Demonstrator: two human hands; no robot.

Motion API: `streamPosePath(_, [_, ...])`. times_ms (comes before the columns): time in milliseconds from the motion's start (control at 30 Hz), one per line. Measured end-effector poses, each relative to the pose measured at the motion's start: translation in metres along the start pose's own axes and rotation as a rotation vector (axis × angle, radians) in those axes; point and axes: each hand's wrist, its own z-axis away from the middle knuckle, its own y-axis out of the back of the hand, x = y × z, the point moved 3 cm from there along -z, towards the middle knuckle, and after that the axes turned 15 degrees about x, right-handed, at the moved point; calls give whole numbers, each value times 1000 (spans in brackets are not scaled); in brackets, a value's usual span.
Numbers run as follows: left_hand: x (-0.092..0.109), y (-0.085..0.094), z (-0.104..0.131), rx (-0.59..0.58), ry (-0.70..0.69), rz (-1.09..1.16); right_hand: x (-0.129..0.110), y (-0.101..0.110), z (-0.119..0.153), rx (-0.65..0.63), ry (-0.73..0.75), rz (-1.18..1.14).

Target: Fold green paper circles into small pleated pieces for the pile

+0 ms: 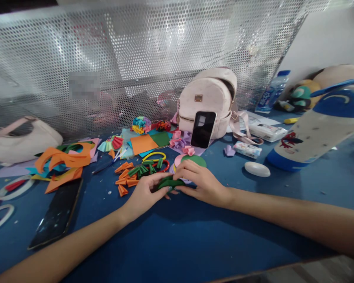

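A dark green paper piece [168, 182], bent or folded, is held between both hands over the blue table [177, 243]. My left hand [144, 193] pinches its left side with thumb and fingers. At its right side, my right hand [202, 182] grips the same piece with fingertips. Folded orange paper pieces [125, 177] and folded green pieces [140, 170] lie just beyond my left hand. Behind my right hand is a lighter green paper circle [196, 160]. The underside of the held paper is hidden by the fingers.
A phone [203, 129] leans on a pale backpack [206, 98]. Orange paper scraps [66, 157] and a dark phone [57, 212] lie left. To the right stand a large bottle [315, 129] and a white oval object [257, 169]. A perforated metal screen [147, 51] rises behind.
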Motion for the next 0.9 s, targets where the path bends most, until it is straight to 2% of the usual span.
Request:
streamPosePath(200, [4,4,0,15,8,29,-2,1,0,51,54,59])
streamPosePath(533, [5,8,-2,-86,-38,62,-3,5,-3,119,102,40])
streamPosePath(700, [0,7,-5,-25,4,-58,-2,4,-1,113,114,33])
streamPosePath(800, [-1,7,-7,-4,-1,-51,-3,5,-1,119,132,40])
streamPosePath(900, [-2,9,-8,66,32,-33,-6,5,-1,126,159,73])
